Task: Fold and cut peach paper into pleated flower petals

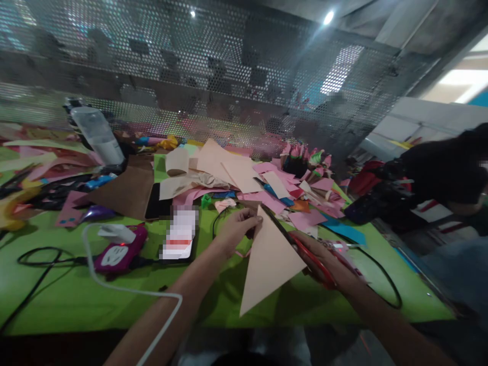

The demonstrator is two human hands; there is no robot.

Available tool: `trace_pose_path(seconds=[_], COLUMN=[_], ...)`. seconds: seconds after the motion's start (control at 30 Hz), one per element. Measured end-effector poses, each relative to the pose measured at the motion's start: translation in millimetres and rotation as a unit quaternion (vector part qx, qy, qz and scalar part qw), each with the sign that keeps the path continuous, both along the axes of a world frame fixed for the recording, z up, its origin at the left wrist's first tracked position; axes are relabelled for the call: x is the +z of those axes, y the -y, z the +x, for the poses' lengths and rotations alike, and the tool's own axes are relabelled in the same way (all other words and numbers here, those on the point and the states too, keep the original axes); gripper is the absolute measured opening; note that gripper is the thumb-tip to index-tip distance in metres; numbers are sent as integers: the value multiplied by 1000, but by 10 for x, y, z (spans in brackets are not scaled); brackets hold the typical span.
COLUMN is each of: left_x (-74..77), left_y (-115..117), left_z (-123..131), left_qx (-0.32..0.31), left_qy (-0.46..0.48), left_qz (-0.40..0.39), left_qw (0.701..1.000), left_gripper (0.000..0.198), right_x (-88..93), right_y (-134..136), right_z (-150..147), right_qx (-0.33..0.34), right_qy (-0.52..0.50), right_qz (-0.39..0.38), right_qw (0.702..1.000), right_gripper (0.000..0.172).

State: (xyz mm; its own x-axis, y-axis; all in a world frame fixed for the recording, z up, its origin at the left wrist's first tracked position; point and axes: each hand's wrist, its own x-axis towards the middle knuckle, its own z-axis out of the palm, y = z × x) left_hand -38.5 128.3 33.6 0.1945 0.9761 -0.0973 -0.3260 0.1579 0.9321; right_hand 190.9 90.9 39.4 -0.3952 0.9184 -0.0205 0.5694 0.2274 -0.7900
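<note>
Left hand pinches the triangular peach paper sheet; right hand grips red-handled, dark-bladed scissors; white label on the magenta power adapter is too blurred to read

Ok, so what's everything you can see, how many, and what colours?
Paper triangle: one, pale peach, front middle
Scissors: one pair, red-handled, at its right edge
Lit phone: one, whitish screen, left of centre
Black slab: one, black, behind it
Socket box: one, purple, left
Cables: several, white and black, left and right
Bottle: one, clear, back left
Paper scraps: uncountable, mostly pink and peach, back
Tabletop: one, green, underneath
Perforated screen: one, grey, behind
Other person: one, dark top, right
Left hand: one, bare, holding the triangle's top
Right hand: one, bare, holding the scissors
</note>
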Motion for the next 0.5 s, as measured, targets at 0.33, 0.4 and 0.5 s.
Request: trace_pose_path(seconds=[0.33,0.4,0.5], left_x=[-54,-60,-61], left_y=[-119,-130,-139], left_z=[-85,-95,-102], left_qx=[94,94,100], left_qy=[7,4,4], left_qz=[1,2,-1], left_qw=[996,996,995], left_gripper=[31,30,30], right_x=[255,195,125], right_y=[-994,-1198,-1360], right_z=[662,757,804], right_qx=[-94,-105,-103], right_qy=[386,441,456], right_qz=[205,195,188], right_qw=[894,870,864], right_gripper=[47,47,47])
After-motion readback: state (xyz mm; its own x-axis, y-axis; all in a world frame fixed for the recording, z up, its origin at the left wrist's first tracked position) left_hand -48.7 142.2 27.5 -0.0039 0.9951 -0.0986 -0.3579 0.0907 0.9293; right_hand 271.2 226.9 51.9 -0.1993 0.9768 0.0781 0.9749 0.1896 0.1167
